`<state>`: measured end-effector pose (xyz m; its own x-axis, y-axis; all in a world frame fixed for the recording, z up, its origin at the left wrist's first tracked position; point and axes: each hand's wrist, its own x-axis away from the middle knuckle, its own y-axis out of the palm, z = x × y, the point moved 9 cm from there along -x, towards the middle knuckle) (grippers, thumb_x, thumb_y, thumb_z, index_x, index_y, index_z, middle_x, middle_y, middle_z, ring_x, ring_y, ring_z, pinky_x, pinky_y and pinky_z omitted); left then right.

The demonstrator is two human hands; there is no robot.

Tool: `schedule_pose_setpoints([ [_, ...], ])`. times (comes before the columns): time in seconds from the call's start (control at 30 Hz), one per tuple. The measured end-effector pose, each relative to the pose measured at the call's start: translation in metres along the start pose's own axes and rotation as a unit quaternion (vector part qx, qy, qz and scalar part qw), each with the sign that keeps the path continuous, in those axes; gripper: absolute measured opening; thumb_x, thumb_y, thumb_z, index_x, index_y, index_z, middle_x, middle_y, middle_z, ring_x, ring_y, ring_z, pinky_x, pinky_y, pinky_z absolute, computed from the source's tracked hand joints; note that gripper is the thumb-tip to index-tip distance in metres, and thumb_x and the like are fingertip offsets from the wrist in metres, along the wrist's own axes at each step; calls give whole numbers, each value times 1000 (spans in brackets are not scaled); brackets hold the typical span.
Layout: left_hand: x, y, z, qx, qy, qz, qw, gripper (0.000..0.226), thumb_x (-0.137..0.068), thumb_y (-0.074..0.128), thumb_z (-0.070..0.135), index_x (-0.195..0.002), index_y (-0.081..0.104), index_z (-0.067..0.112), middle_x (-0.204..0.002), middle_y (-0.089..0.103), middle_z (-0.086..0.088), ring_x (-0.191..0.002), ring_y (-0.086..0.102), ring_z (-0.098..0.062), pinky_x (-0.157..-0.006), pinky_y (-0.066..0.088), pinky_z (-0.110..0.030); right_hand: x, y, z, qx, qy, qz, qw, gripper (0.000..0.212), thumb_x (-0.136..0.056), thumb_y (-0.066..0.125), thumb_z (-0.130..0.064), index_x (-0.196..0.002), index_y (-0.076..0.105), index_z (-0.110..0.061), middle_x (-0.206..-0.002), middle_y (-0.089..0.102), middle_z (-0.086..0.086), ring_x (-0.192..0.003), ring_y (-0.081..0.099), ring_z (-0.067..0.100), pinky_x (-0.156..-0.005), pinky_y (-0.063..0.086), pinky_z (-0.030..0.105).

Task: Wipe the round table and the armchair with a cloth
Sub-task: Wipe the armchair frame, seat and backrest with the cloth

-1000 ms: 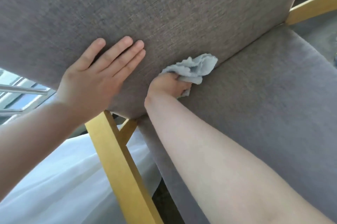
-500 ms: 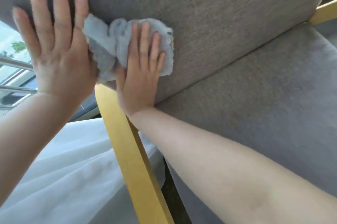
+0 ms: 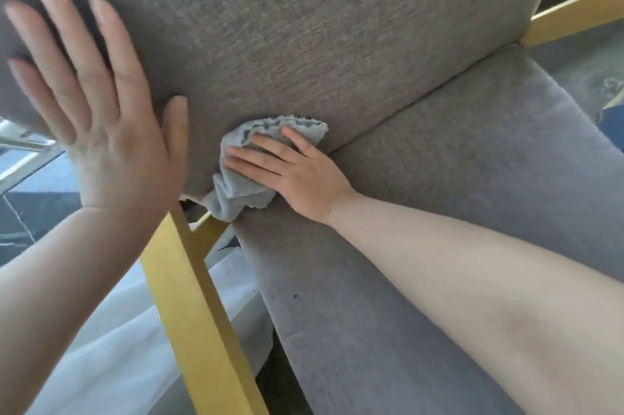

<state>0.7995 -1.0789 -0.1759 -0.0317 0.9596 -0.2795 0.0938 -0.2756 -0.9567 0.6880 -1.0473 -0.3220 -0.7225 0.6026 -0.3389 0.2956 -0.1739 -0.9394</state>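
The armchair fills the view: a grey fabric backrest (image 3: 304, 26) above and a grey seat cushion (image 3: 472, 151) below, on a yellow wooden frame (image 3: 199, 313). My right hand (image 3: 293, 168) presses a crumpled light grey-blue cloth (image 3: 236, 191) flat against the lower left corner of the backrest, fingers straight, where it meets the seat. My left hand (image 3: 101, 104) lies flat with spread fingers on the left edge of the backrest. The round table is not in view.
A white sheer curtain (image 3: 111, 347) hangs at the lower left beside the chair's yellow leg. Window rails (image 3: 23, 151) show at the left edge. Another yellow frame piece (image 3: 574, 19) is at the top right, with dark floor (image 3: 580, 66) beyond it.
My right hand has slid the cloth down the backrest from beside my left hand to its lower corner by the seat. My left hand stays pressed on the backrest's left edge.
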Motion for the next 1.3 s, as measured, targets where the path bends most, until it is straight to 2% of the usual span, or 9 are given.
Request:
schedule_pose_setpoints([
  [0.27, 54, 93, 155, 68, 99, -120, 985, 69, -98, 44, 24, -155, 10, 7, -163, 7, -16, -149, 0, -31, -119, -6, -41, 109, 15, 121, -85, 41, -169, 981, 50, -86, 36, -18, -130, 58, -13, -131, 61, 4, -125, 53, 21, -113, 29, 45],
  [0.4, 105, 138, 216, 128, 91, -257, 954, 66, -95, 30, 36, -154, 21, 7, -162, 16, -9, -149, 8, -25, -118, 4, -40, 173, -17, 244, -50, 269, -132, 953, 44, -89, 42, -7, -132, 56, -8, -136, 56, 9, -129, 49, 27, -114, 29, 52],
  [0.5, 119, 154, 233, 152, 29, -309, 938, 62, -101, 28, 37, -156, 14, 12, -163, 8, -3, -151, 2, -20, -120, 1, -39, 210, -40, 291, -41, 512, -77, 854, 42, -91, 43, -7, -131, 56, -7, -139, 53, 12, -132, 44, 29, -112, 31, 48],
  [0.7, 112, 164, 230, 153, -56, -331, 929, 58, -103, 39, 29, -154, 22, 7, -161, 20, -12, -149, 13, -29, -120, 2, -42, 142, -8, 192, -154, 138, -190, 960, 48, -90, 54, -23, -137, 50, -11, -143, 49, 7, -136, 40, 24, -113, 22, 43],
  [0.77, 113, 166, 230, 160, -66, -331, 928, 63, -103, 37, 30, -156, 9, 12, -164, 5, -4, -151, 1, -22, -120, -3, -37, 165, -16, 257, -106, 283, -142, 943, 47, -91, 51, -22, -137, 50, -12, -142, 50, 7, -134, 42, 25, -114, 23, 42],
  [0.87, 112, 165, 234, 174, -78, -326, 926, 64, -103, 35, 29, -156, 2, 15, -164, -3, 2, -151, -6, -19, -120, -6, -35, 215, -40, 314, -61, 573, -40, 816, 44, -93, 46, -23, -136, 47, -19, -140, 48, 1, -129, 42, 24, -109, 31, 38],
  [0.93, 113, 166, 234, 174, -86, -332, 923, 64, -103, 35, 28, -156, 2, 15, -164, -4, 1, -151, -7, -19, -120, -5, -36, 205, -38, 311, -67, 639, -20, 766, 41, -94, 44, -23, -135, 46, -19, -139, 46, 3, -131, 38, 24, -109, 30, 39],
  [1.17, 118, 171, 233, 176, -101, -330, 922, 63, -103, 35, 26, -156, 4, 16, -163, -3, 2, -151, -6, -19, -120, -5, -37, 173, -26, 274, -103, 342, -66, 932, 42, -90, 53, -11, -132, 55, -8, -140, 51, 11, -134, 41, 29, -112, 31, 48],
  [1.3, 116, 171, 237, 184, -126, -319, 921, 62, -102, 36, 22, -156, 6, 15, -164, 0, 2, -151, -4, -18, -120, -5, -38, 185, -37, 284, -83, 392, -38, 915, 49, -86, 58, -4, -132, 58, -19, -146, 41, 16, -138, 34, 36, -116, 20, 52],
])
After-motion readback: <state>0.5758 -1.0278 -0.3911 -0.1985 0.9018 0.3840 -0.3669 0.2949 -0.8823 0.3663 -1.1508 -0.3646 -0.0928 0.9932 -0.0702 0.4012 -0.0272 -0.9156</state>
